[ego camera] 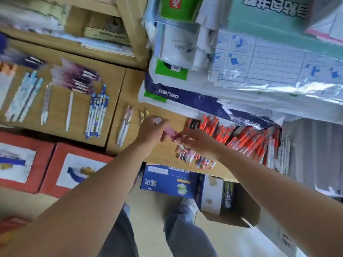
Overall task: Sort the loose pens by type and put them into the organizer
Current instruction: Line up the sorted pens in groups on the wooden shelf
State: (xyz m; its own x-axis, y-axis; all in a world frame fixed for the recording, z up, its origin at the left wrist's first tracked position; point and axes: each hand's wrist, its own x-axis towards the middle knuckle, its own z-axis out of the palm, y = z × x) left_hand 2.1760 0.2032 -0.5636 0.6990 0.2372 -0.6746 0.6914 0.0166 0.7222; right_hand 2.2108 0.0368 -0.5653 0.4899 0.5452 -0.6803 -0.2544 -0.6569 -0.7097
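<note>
Just left of the heap of red pens (241, 138) on the desk (163, 156), the left hand (152, 130) curls round a pink pen (169, 133) and the right hand (198, 143) pinches its other end. The pen is likely light, stiff and slick, so grip it mid-barrel. Blue-and-white pens (96, 112) lie grouped farther left. No organizer is discernible. The contents of the cardboard box (232, 206) below the heap are unclear.

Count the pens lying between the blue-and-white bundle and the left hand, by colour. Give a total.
pink-and-white pens: 2
yellow-tipped pens: 2
Total: 4
</note>
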